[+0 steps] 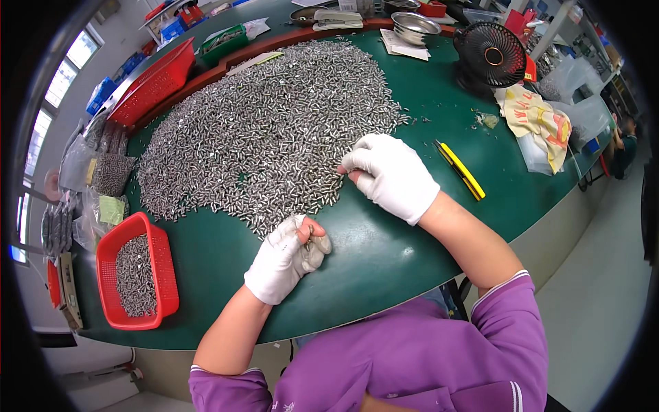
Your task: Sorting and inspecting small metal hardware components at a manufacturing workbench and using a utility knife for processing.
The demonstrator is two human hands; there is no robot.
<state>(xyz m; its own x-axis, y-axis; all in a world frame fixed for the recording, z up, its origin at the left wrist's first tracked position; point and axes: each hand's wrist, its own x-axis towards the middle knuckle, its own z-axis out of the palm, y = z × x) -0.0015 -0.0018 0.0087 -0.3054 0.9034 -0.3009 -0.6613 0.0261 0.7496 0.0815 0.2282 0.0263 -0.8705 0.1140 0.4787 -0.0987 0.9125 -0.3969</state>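
Observation:
A wide heap of small silver metal pins (268, 130) covers the middle of the green table (384, 254). My left hand (288, 257), in a white glove with bare fingertips, is curled at the heap's near edge and pinches a few pins between thumb and fingers. My right hand (390, 175), also in a white glove, rests at the heap's right edge with its fingertips on the pins. Whether the right hand grips any pin is hidden by the glove.
A red basket (137, 275) holding pins sits at the left front. A yellow utility knife (461, 170) lies right of my right hand. A black fan (491, 55), a steel bowl (414, 27), a large red basket (158, 82) and plastic bags stand around the back.

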